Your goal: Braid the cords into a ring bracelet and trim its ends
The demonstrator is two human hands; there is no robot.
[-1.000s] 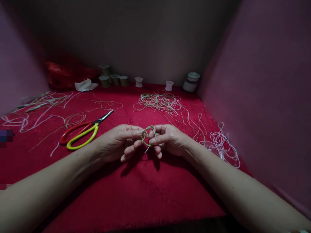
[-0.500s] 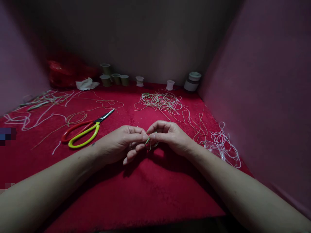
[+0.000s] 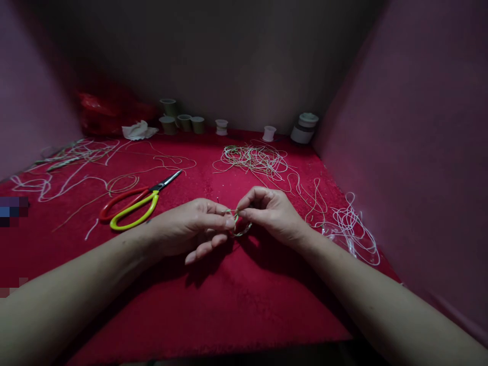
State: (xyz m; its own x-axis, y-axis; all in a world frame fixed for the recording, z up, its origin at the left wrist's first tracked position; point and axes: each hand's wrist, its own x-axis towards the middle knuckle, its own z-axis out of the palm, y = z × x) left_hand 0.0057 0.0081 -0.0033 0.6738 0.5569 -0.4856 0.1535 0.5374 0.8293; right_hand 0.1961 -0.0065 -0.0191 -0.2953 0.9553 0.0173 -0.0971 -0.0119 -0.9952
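A small loop of braided green and pale cord (image 3: 244,232) hangs between my hands, above the red cloth. My left hand (image 3: 204,223) pinches it with thumb and forefinger, while its lower fingers extend loosely beneath. Close by on the right, my right hand (image 3: 267,207) is closed, thumb against forefinger, on a thin strand at the loop's top. Fingertips partly hide where the strand meets the loop. To the left of my left hand lie scissors (image 3: 133,209) with one red and one yellow handle, blades pointing away.
Tangled cords (image 3: 255,160) lie beyond my hands. White cord (image 3: 353,229) and clear plastic are at right, and more cords (image 3: 80,152) at left. Spools (image 3: 168,125), a crumpled tissue (image 3: 139,130), a red bag (image 3: 110,114) and a lidded jar (image 3: 304,129) line the back.
My fingertips have drawn slightly apart, my right hand pulling the thin strand up and right. More of the braided loop shows below. The view has shifted a little.
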